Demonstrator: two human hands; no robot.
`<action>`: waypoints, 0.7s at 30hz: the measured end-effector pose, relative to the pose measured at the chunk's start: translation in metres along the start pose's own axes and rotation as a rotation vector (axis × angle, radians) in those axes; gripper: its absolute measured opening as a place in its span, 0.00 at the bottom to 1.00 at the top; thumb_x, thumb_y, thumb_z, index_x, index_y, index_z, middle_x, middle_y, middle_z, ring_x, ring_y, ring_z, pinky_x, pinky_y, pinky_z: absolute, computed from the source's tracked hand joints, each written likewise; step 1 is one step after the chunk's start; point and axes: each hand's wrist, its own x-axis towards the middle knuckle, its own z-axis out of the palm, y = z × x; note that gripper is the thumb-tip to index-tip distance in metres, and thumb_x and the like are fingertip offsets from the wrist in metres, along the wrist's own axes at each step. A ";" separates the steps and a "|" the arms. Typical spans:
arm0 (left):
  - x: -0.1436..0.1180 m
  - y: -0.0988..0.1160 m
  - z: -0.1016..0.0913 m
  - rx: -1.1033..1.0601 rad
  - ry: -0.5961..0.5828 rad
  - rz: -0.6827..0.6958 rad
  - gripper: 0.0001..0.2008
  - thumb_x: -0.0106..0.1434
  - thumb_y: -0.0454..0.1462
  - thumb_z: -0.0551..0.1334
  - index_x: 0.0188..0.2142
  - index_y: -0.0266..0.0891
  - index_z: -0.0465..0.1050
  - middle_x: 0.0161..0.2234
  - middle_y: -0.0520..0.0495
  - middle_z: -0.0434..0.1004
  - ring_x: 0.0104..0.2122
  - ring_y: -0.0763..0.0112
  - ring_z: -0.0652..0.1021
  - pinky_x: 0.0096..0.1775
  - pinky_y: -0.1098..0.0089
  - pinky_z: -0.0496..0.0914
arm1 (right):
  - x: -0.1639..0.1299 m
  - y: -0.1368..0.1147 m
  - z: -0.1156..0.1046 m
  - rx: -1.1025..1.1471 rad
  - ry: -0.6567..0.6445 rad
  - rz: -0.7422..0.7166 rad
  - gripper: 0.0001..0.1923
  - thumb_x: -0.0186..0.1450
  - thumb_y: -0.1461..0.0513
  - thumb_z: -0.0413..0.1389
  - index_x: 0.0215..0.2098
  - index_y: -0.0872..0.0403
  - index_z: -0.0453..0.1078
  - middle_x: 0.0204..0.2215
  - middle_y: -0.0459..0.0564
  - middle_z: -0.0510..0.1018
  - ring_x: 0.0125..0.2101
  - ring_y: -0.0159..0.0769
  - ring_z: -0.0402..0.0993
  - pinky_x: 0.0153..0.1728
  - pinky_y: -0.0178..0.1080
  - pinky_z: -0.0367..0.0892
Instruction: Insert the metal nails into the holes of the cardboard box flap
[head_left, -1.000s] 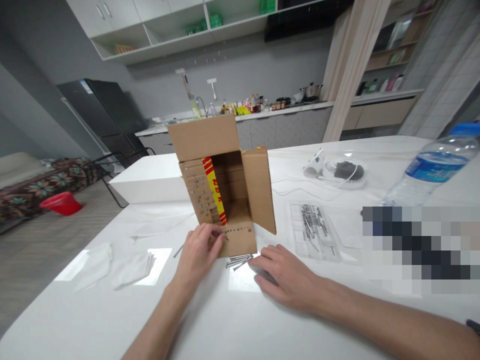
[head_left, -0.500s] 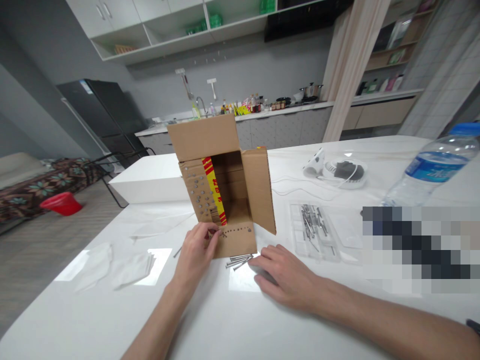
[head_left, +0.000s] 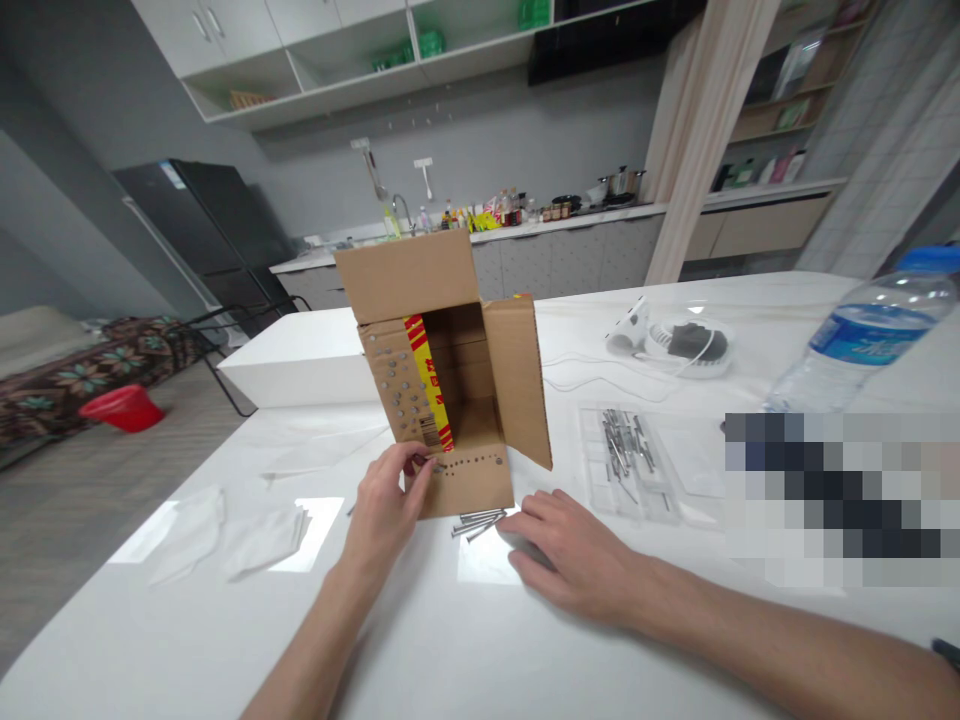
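Overall, little has changed: table (head_left: 465, 640), box (head_left: 450, 380) and right hand (head_left: 574, 550) sit as they did a second ago. The box stands open-fronted at the table's middle, flaps spread. Its lower flap (head_left: 469, 480) carries a row of nail heads; the left flap has more.

The left hand (head_left: 386, 505) has drawn back slightly leftward from the lower flap, fingertips pinched on a nail (head_left: 429, 462) at the row's left end. Judged from this, the nail is being worked at the flap; whether in or out cannot be told.

The right hand lies flat and relaxed on the table, holding nothing, just beside the loose nails (head_left: 478, 521) before the box.

A bottle (head_left: 862, 335) stands far right; its blue label is unreadable. A clear tray (head_left: 630, 460) holds further nails.

Writing: red-and-yellow tape (head_left: 427, 385) inside the box bears marks too small to read.
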 end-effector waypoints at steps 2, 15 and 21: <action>-0.001 -0.001 0.001 -0.010 -0.006 0.007 0.06 0.67 0.41 0.59 0.38 0.43 0.71 0.32 0.51 0.77 0.31 0.67 0.76 0.36 0.66 0.71 | 0.000 0.000 0.000 -0.004 -0.003 -0.001 0.08 0.69 0.63 0.52 0.44 0.54 0.71 0.35 0.50 0.73 0.37 0.39 0.67 0.40 0.42 0.57; -0.004 0.003 -0.001 -0.027 0.012 0.052 0.07 0.67 0.42 0.59 0.40 0.44 0.73 0.34 0.51 0.81 0.31 0.67 0.76 0.35 0.68 0.71 | 0.000 0.000 0.000 0.009 0.006 -0.003 0.09 0.68 0.63 0.52 0.45 0.54 0.72 0.36 0.51 0.74 0.38 0.40 0.68 0.41 0.43 0.58; -0.004 0.000 0.001 0.015 0.014 0.105 0.08 0.69 0.42 0.59 0.38 0.43 0.74 0.33 0.51 0.82 0.30 0.66 0.77 0.36 0.67 0.71 | 0.000 0.000 0.001 0.009 0.011 -0.002 0.10 0.68 0.63 0.52 0.45 0.53 0.72 0.35 0.51 0.74 0.38 0.40 0.68 0.41 0.43 0.57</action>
